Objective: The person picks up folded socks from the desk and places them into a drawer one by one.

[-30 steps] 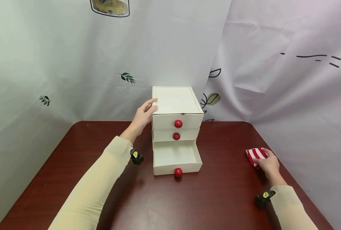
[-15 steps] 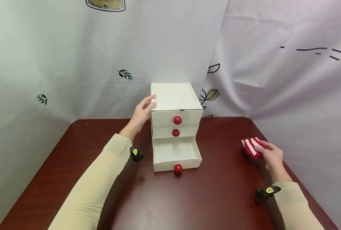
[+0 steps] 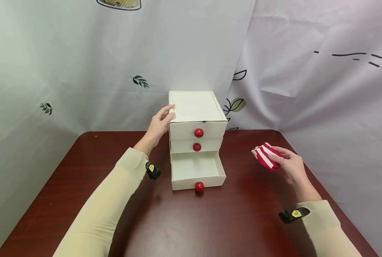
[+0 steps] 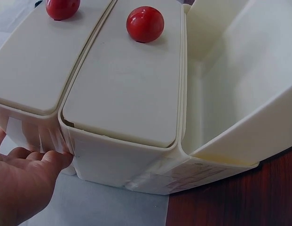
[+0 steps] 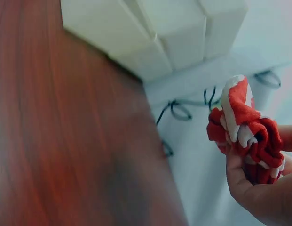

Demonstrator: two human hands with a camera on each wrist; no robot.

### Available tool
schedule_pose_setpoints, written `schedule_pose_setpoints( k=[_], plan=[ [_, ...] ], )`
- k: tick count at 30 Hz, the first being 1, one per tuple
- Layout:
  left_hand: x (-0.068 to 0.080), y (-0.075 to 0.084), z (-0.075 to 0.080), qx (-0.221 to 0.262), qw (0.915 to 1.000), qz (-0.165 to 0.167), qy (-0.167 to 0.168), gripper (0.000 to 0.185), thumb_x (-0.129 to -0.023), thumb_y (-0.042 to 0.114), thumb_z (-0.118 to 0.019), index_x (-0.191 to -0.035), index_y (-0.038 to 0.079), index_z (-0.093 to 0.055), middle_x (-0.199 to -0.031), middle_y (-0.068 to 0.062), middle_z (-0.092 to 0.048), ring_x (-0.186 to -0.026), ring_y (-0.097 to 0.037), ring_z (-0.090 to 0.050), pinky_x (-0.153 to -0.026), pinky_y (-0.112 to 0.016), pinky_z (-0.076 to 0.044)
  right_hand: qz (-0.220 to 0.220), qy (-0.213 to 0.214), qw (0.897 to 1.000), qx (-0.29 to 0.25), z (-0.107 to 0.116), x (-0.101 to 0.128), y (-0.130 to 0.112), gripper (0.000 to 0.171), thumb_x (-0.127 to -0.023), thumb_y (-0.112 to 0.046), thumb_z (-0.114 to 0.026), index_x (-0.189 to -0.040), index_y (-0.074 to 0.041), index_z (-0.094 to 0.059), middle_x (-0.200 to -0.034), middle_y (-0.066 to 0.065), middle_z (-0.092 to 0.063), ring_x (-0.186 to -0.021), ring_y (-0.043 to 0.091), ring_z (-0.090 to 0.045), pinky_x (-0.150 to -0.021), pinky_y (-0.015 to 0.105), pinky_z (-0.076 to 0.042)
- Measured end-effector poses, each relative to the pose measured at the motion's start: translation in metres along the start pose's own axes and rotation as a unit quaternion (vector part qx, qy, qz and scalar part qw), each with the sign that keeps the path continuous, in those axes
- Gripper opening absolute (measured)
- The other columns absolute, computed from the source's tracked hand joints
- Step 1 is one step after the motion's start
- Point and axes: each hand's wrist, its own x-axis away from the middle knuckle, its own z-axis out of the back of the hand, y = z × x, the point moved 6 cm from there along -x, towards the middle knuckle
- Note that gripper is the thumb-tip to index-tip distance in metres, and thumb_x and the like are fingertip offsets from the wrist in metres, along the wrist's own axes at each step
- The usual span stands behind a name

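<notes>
Two hands are at work over the dark red table (image 3: 236, 214). The right hand (image 3: 292, 166) grips a bunched red-and-white striped cloth (image 3: 265, 156), held off the table, well right of the white three-drawer chest (image 3: 195, 117). The left hand (image 3: 160, 125) rests with relaxed fingers against the chest's left side. The bottom drawer (image 3: 197, 171) stands pulled out.

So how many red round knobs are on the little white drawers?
3. The top knob is on the closed top drawer, the middle knob on the closed drawer under it, and the bottom knob on the pulled-out bottom drawer. None seem hidden.
</notes>
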Motion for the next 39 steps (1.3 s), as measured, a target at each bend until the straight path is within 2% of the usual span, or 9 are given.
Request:
schedule_pose_setpoints(
  k=[5,10,15,17,23,30,33,36,39],
  plan=[
    [0.000,0.000,0.000,-0.004,1.0000,-0.001,0.003,0.046,-0.093,0.039,-0.054,-0.137,0.030,-0.046,-0.142,-0.003,-0.039,-0.081,-0.011,-0.045,-0.067,-0.028,-0.038,0.018,-0.033,0.999,0.008,-0.021,0.010,-0.015,0.050,-0.080,-0.030,-0.074,-0.125,-0.015,-0.058,-0.105,0.001,-0.051,-0.081,0.007,-0.055,-0.066,0.022,-0.051],
    [-0.001,-0.001,-0.001,0.002,1.0000,0.003,0.001,0.046,-0.093,0.038,-0.054,-0.138,0.030,-0.045,-0.145,-0.004,-0.034,-0.108,-0.017,-0.047,-0.081,-0.033,-0.042,0.021,-0.079,0.996,-0.023,-0.045,0.019,-0.021,0.048,-0.080,-0.024,-0.074,-0.124,-0.012,-0.059,-0.103,0.002,-0.054,-0.080,0.009,-0.058,-0.067,0.024,-0.051],
    [-0.001,-0.001,-0.003,0.008,1.0000,0.002,-0.005,0.045,-0.094,0.038,-0.054,-0.137,0.030,-0.045,-0.145,-0.005,-0.033,-0.120,-0.019,-0.044,-0.094,-0.042,-0.040,0.018,-0.110,0.993,-0.028,-0.066,0.025,-0.019,0.053,-0.082,-0.023,-0.073,-0.128,-0.006,-0.055,-0.107,0.007,-0.054,-0.083,0.012,-0.058,-0.070,0.027,-0.052],
    [-0.001,-0.001,-0.003,0.010,0.9999,0.003,-0.004,0.045,-0.094,0.037,-0.054,-0.137,0.030,-0.046,-0.145,-0.004,-0.035,-0.118,-0.019,-0.045,-0.093,-0.042,-0.041,0.014,-0.123,0.992,-0.034,-0.076,0.027,-0.018,0.054,-0.082,-0.022,-0.073,-0.129,-0.003,-0.053,-0.109,0.008,-0.054,-0.084,0.014,-0.059,-0.070,0.028,-0.052],
    [0.001,0.000,-0.001,0.005,1.0000,0.002,0.002,0.044,-0.094,0.037,-0.053,-0.137,0.030,-0.046,-0.143,-0.003,-0.036,-0.104,-0.017,-0.047,-0.078,-0.032,-0.042,-0.010,-0.160,0.985,-0.064,-0.105,0.029,-0.016,0.054,-0.081,-0.019,-0.073,-0.128,-0.001,-0.053,-0.110,0.010,-0.056,-0.085,0.018,-0.059,-0.069,0.031,-0.053],
    [0.001,-0.001,-0.002,0.001,1.0000,0.001,-0.006,0.047,-0.094,0.038,-0.052,-0.139,0.029,-0.044,-0.146,-0.005,-0.033,-0.111,-0.018,-0.045,-0.084,-0.034,-0.042,-0.037,-0.188,0.981,-0.038,-0.134,0.029,-0.011,0.050,-0.082,-0.022,-0.073,-0.125,-0.002,-0.057,-0.112,0.014,-0.057,-0.084,0.021,-0.060,-0.071,0.034,-0.052],
    [0.001,-0.001,-0.002,0.002,1.0000,-0.002,-0.002,0.046,-0.094,0.037,-0.053,-0.138,0.029,-0.045,-0.143,-0.004,-0.037,-0.102,-0.015,-0.048,-0.078,-0.030,-0.042,-0.056,-0.203,0.977,-0.046,-0.150,0.029,-0.009,0.047,-0.083,-0.021,-0.072,-0.124,-0.003,-0.058,-0.114,0.015,-0.057,-0.086,0.023,-0.060,-0.073,0.035,-0.052],
    [0.001,-0.001,-0.001,0.002,1.0000,-0.006,0.002,0.044,-0.094,0.036,-0.053,-0.138,0.029,-0.046,-0.140,-0.003,-0.041,-0.082,-0.012,-0.046,-0.068,-0.027,-0.039,-0.068,-0.223,0.971,-0.050,-0.167,0.028,-0.008,0.044,-0.084,-0.019,-0.071,-0.123,-0.003,-0.059,-0.114,0.017,-0.056,-0.085,0.024,-0.060,-0.072,0.036,-0.053],
    [0.000,-0.001,-0.001,0.000,1.0000,-0.007,0.003,0.044,-0.094,0.036,-0.053,-0.137,0.029,-0.047,-0.140,-0.003,-0.041,-0.075,-0.011,-0.042,-0.065,-0.028,-0.038,-0.077,-0.239,0.967,-0.047,-0.182,0.027,-0.007,0.041,-0.085,-0.017,-0.069,-0.121,-0.002,-0.060,-0.112,0.018,-0.056,-0.082,0.024,-0.061,-0.070,0.035,-0.053]
  ],
)
